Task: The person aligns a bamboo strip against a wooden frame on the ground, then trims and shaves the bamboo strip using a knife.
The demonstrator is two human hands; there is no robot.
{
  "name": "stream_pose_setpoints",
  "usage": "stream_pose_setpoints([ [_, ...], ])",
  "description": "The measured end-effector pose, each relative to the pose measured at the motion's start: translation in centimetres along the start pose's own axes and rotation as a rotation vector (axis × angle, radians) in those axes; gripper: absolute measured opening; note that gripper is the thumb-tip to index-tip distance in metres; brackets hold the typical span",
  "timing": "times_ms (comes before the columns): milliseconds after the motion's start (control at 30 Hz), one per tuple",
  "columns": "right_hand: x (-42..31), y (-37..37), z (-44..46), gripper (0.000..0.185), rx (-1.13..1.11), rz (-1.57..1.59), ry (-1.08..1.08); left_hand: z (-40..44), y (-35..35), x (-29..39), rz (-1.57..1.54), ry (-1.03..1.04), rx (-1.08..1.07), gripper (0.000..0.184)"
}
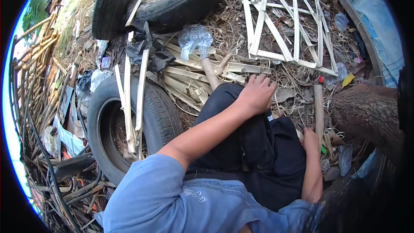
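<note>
My left hand (257, 93) rests over my raised knee, palm down, fingers loosely apart and holding nothing. Low beside my other leg, my right hand (309, 140) has its fingers curled next to an upright wooden stick (319, 108). A small pale piece and a dark tip show at those fingers; what they grip is too small to make out. Beyond my knees lies a flat lattice frame (296, 26) of pale split strips, crossed by slanting slats. A pile of split bamboo-like strips (183, 88) lies left of it, with a thick wooden stick (210, 74) on top.
One tyre (166, 110) leans at my left with long strips (128, 99) across it; another tyre (185, 2) lies farther back. A clear plastic bag (195, 41) sits on the pile. A thick trunk (366, 110) stands at right, and bent canes (32, 64) crowd the far left.
</note>
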State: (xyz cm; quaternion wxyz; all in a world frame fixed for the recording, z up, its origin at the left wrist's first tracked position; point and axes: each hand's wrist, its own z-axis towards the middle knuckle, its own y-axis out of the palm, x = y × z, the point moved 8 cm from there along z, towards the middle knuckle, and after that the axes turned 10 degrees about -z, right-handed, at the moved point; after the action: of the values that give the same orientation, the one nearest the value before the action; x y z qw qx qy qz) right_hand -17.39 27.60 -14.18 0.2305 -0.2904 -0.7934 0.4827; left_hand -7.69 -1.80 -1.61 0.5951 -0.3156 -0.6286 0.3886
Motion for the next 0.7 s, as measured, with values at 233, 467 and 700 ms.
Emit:
stream_pose_setpoints([
  [233, 0.1, 0.3, -0.2, 0.035, 0.159, -0.022, -0.146, -0.8, -1.6, 0.9, -0.070, 0.096, 0.157, 0.035],
  [467, 0.7, 0.2, -0.1, 0.033, 0.074, -0.117, -0.020, -5.5, -9.5, 1.8, -0.303, 0.217, 0.425, 0.028],
  [700, 2.0, 0.2, -1.2, 0.030, -0.039, -0.094, 0.112, -20.8, -20.7, -8.2, 0.016, -0.280, 0.622, 0.032],
])
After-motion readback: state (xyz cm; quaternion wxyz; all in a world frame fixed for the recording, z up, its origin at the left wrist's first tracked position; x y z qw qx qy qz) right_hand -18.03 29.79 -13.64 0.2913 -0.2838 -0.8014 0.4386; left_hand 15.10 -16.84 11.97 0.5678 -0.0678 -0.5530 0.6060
